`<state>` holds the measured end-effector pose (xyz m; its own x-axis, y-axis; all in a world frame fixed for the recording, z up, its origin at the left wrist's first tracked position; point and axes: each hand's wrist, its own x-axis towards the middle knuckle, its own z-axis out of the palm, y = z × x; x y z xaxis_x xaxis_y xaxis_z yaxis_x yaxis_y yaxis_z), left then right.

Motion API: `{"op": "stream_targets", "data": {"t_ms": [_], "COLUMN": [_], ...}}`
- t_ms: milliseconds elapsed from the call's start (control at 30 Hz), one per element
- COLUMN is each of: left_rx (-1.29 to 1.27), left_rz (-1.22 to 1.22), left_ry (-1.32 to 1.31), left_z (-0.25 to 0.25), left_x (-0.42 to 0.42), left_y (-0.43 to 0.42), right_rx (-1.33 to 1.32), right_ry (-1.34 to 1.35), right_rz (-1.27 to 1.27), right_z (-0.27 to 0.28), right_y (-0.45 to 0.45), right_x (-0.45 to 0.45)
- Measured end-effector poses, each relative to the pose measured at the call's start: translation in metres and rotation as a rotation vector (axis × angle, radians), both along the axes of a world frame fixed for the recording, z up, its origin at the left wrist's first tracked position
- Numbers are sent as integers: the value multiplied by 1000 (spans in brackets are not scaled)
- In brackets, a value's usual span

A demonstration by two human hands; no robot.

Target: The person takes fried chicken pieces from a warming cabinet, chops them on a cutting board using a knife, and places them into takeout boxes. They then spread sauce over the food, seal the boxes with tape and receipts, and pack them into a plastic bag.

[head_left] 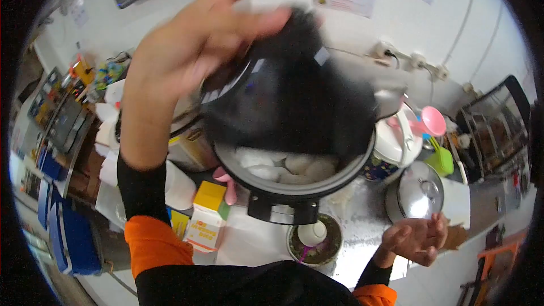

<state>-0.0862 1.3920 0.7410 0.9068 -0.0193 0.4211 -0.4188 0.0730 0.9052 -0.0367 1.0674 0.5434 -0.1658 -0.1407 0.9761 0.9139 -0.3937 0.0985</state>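
Note:
My left hand (209, 45) is raised at the upper left, its fingers at the top of a black lid (289, 96) and one fingertip showing past the knob. The lid is tilted and blurred by motion over a large cooker pot (283, 190). Below its lower edge, several white rounded lumps (283, 167) show inside the pot; the lid hides the rest. My right hand (416, 238) is at the lower right with loosely curled fingers apart and nothing in it, close to a lidded metal pot (416, 192).
A bowl (292, 249) with a white ladle (311, 233) stands in front of the cooker. Left of it are a yellow and white carton (208, 215) and a pink utensil (228, 184). To the right are a white-lidded container (396, 139), a pink scoop (432, 121) and a green utensil (442, 161).

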Motion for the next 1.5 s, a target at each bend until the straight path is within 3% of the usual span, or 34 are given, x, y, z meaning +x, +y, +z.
{"op": "stream_targets", "data": {"t_ms": [67, 100, 133, 200, 267, 300, 333, 367, 400, 433, 500, 533, 600, 633, 667, 700, 767, 833, 867, 933, 1033, 1133, 1300, 1500], "left_rx": [-169, -234, -166, -111, -48, 129, 256, 347, 647, 555, 664, 471, 581, 495, 411, 390, 371, 577, 580, 791, 891, 894, 971, 914], "left_rz": [-115, 9, 131, 289, 173, 200, 289, 461, 735, 1123, 1639, 1555, 1092, 1117, 1139, 1059, 1007, 711, 738, 655, 594, 400, 157, 86], "left_ry": [106, 157, 484, 208, 273, 113, 129, -85, -207, -259, -527, -762, -709, -582, -462, -441, -448, -211, -204, -78, -130, -132, -102, -78], "left_z": [-34, -61, -95, -132, -148, -162, -163, -163, -169, -181, -200, -222, -265, -265, -260, -273, -283, -284, -281, -273, -268, -281, -318, -312], "left_x": [-18, -27, -30, -49, -55, -57, -66, -66, -69, -75, -74, -69, -75, -64, -50, -43, -32, -30, -27, -10, 33, 89, 195, 327], "left_y": [-32, -34, -5, -36, -34, -24, -29, -52, -52, -70, -118, -134, -168, -223, -279, -314, -367, -409, -427, -458, -521, -591, -696, -754], "right_rx": [17, 28, 41, 44, 114, 90, 76, 203, 220, 124, 68, 76, 72, -230, -398, -681, -458, -404, -336, -352, -314, -310, -277, -219], "right_ry": [-22, 7, 39, 163, 367, 535, 706, 888, 883, 989, 1077, 1099, 1272, 1286, 1603, 1670, 1474, 1359, 1446, 1435, 1361, 1479, 1457, 1516], "right_rz": [-51, -96, -158, -356, -624, -757, -870, -894, -921, -1002, -1057, -1006, -801, -814, -806, -913, -705, -634, -559, -624, -689, -819, -810, -784], "right_z": [-11, -18, -27, -42, -53, -55, -55, -49, -50, -56, -76, -87, -95, -108, -133, -150, -134, -108, -81, -60, -56, -69, -107, -153], "right_y": [-13, -25, -43, -88, -141, -173, -200, -216, -239, -271, -321, -344, -380, -398, -414, -423, -436, -470, -486, -536, -615, -690, -799, -879], "right_x": [-6, -12, -19, -32, -50, -65, -77, -83, -85, -86, -68, -46, 8, 37, 60, 75, 71, 50, 40, 33, 59, 117, 249, 377]}}
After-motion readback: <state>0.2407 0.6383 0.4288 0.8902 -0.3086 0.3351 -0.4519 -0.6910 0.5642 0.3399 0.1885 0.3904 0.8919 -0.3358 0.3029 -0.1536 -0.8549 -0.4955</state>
